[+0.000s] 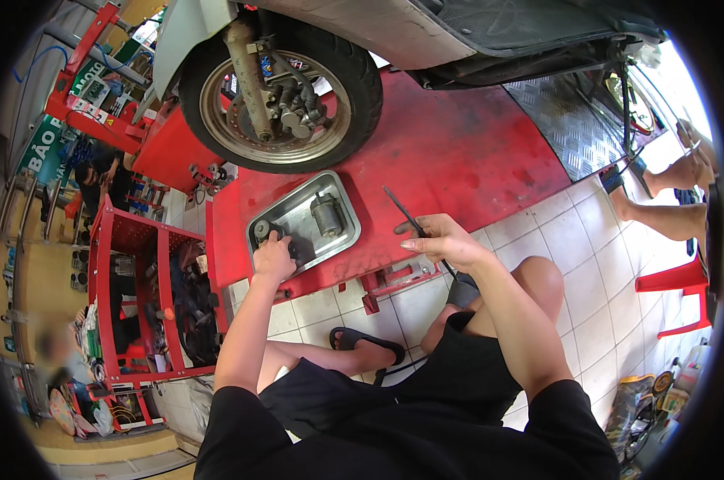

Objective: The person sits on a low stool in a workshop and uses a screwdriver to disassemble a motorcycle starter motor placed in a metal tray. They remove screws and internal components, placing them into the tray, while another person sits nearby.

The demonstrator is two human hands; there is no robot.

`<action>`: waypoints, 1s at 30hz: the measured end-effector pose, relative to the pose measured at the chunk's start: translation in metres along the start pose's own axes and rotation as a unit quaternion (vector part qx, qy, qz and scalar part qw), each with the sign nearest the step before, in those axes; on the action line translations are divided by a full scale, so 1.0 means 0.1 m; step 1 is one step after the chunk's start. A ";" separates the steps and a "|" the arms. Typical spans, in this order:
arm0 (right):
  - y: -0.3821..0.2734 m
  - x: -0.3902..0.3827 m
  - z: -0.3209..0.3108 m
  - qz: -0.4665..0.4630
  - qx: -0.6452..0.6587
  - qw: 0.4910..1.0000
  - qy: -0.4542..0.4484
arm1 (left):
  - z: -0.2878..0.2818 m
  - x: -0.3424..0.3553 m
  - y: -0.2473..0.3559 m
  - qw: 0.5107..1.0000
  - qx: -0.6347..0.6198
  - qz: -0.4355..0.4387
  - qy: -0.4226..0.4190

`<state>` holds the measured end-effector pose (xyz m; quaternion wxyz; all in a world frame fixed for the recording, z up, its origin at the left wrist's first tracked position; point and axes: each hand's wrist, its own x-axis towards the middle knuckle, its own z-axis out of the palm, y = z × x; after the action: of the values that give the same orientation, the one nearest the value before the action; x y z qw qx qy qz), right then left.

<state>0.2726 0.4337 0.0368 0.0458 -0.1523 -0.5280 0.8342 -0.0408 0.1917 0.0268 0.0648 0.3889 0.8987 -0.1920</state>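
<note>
A shallow metal tray (318, 258) rests on the red platform in front of me. Its right half holds a worn cylindrical metal part (326, 216) that looks like a small motor. At the tray's near left corner my left hand (274, 258) reaches in, fingers closed about a dark round metal part (263, 230); they cover some of it. Right of the tray, my right hand (443, 240) is closed round a slim dark rod-shaped tool (397, 202), raised above the platform's near edge. The tool points up and away to the left, and its lower end passes behind the hand.
A scooter's front wheel (290, 104) stands on the red lift platform (466, 144) just beyond the tray. A red shelf cart (163, 296) holding dark items is at left. Another person's legs (666, 216) and a red plastic stool (672, 280) are at right, on the tiled floor (594, 264).
</note>
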 end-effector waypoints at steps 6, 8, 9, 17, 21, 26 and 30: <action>0.01 -0.04 0.04 0.040 -0.010 0.998 0.041 | -0.05 -0.08 0.00 0.999 -0.032 -0.028 -0.026; 0.03 -0.03 0.04 0.040 -0.008 0.997 0.059 | -0.03 -0.09 -0.04 0.999 -0.028 -0.033 -0.018; 0.05 -0.03 0.03 0.042 -0.007 0.997 0.069 | -0.03 -0.09 -0.03 0.999 -0.038 -0.036 -0.014; 0.29 -0.06 0.01 0.110 -0.200 0.963 0.142 | -0.18 -0.13 0.11 0.980 -0.124 0.052 0.147; 0.46 0.02 0.12 0.090 -0.157 0.982 0.060 | -0.16 0.19 0.32 0.929 -0.369 0.012 0.043; 0.33 0.10 0.09 0.087 -0.133 0.985 0.060 | -0.23 0.55 0.63 0.856 -0.510 -0.066 -0.047; 0.34 0.14 0.15 0.088 -0.118 0.988 0.048 | -0.33 0.67 0.74 0.775 -0.616 -0.101 -0.098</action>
<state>0.2582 0.4094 0.0095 -0.0206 -0.2421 -0.6049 0.7583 -0.0329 0.2959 0.0173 0.3581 0.1525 0.8478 0.3603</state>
